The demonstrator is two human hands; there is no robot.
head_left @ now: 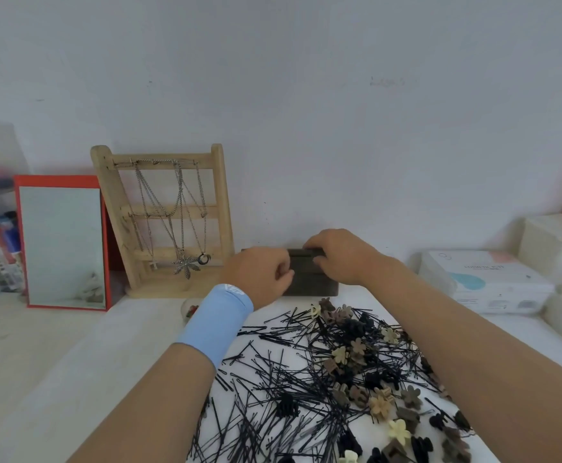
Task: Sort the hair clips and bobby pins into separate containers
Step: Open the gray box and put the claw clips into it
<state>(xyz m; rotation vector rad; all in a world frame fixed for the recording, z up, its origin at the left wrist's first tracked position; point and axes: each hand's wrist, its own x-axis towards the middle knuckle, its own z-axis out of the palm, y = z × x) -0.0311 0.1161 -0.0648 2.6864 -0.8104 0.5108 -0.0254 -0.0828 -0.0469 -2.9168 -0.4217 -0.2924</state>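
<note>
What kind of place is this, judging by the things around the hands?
Probably a home dressing table: a red-framed mirror, a wooden jewellery stand hung with necklaces, and a heap of bobby pins and flower-shaped hair clips.

Two bare arms, one blue wristband

The left hand [259, 272] and right hand [339, 255] are ungloved, and both forearms show uncovered down to the frame's lower edge. A wide, light blue stretch-fabric wristband [216, 324] wraps the left wrist. It is smooth, with a small white mark near its hand-side edge, too blurred to read.
</note>
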